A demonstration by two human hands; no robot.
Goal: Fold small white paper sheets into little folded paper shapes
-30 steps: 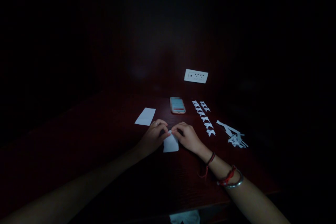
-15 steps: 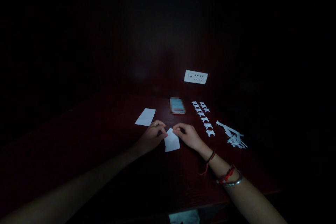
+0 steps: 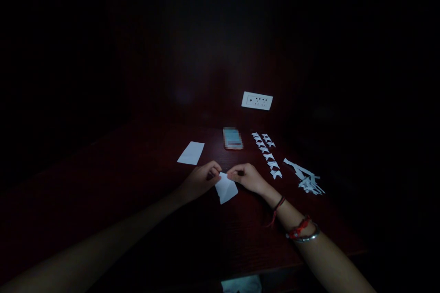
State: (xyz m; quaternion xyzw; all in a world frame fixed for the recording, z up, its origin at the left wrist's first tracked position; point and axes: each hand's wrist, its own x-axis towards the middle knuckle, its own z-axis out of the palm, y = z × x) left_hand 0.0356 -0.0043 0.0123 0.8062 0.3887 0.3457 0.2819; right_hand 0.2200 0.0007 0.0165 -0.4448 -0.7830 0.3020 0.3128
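Note:
A small white paper piece is tilted just above the dark red table, near the middle. My left hand pinches its upper left corner with curled fingers. My right hand pinches the upper right corner; red threads and a metal bangle sit on that wrist. Both hands are closed on the paper.
Another white paper sheet lies to the left, a phone behind the hands. A row of several small folded paper shapes and a heap of paper scraps lie at right. A white socket plate is on the back wall.
The paper piece has turned from lying square on the table to a tilted position, its lower edge swung right, as both hands pinch its top corners.

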